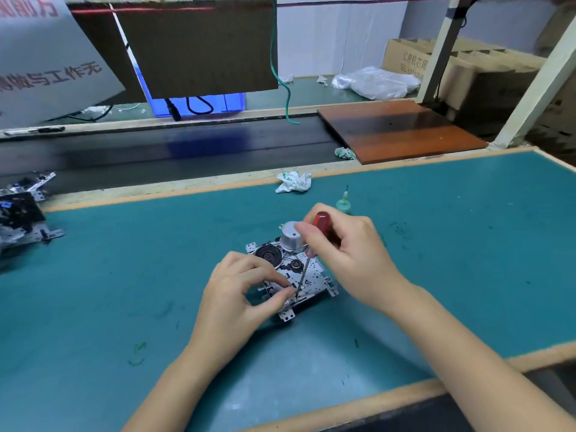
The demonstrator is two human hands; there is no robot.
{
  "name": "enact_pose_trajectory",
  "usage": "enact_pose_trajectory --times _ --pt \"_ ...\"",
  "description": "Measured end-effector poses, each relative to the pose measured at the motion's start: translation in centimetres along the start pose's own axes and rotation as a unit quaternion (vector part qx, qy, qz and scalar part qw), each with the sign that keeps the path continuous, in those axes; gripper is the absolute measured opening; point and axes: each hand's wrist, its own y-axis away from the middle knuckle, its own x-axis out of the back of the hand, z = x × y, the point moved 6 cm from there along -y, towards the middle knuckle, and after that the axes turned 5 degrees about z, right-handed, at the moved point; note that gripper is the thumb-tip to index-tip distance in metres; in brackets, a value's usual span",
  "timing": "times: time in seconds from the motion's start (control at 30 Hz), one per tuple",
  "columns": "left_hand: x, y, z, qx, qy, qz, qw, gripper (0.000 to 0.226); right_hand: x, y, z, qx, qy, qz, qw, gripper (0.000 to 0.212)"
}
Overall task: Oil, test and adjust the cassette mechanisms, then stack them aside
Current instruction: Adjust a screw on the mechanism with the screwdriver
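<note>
Open green mat [436, 260] lay at right and lower left of the frame. At centre, the cassette mechanism [293, 272], with both hands on it, blocked passage. Behind it stood an oil bottle [344, 201] and crumpled paper [293, 181]; stacked mechanisms [23, 213] occupied the left edge.

Your silver cassette mechanism [307, 277] flat on the green mat, motor can and black flywheel at its far end, your red-handled screwdriver [322, 226] tip on its near edge, more mechanisms [23, 213] piled far left, green oil bottle [344, 201] upright behind
</note>
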Motion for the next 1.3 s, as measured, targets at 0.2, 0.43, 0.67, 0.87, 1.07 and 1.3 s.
enact_pose_trajectory --times 0.2,0.43,0.67,0.87,1.07,1.3 --pt "0.0 0.1 -0.2 -0.010 -0.011 0.008 1.000 0.024 0.0 0.3 -0.4 -0.001 0.014 -0.015 1.000 0.032" --pt "0.0 0.4 -0.2 -0.023 -0.003 0.018 1.000 0.022 -0.4 0.0 -1.6 0.026 0.051 -0.076 0.995 0.041" --pt "0.0 0.6 0.1 -0.025 -0.008 0.044 0.999 0.023 0.7 0.0 -1.8 0.044 0.029 -0.035 0.998 0.035" --pt "-0.2 0.7 -0.1 -0.011 0.012 0.036 0.999 0.016 3.6 0.7 0.0 0.009 -0.110 0.154 0.982 0.027" --pt "-0.1 0.6 -0.1 -0.006 0.016 0.039 0.999 0.018 4.3 1.7 2.0 -0.028 -0.139 0.221 0.965 0.029" --pt "-0.2 0.7 -0.2 -0.010 0.011 0.044 0.999 0.019 2.1 1.5 0.7 0.016 -0.102 0.104 0.989 0.029"
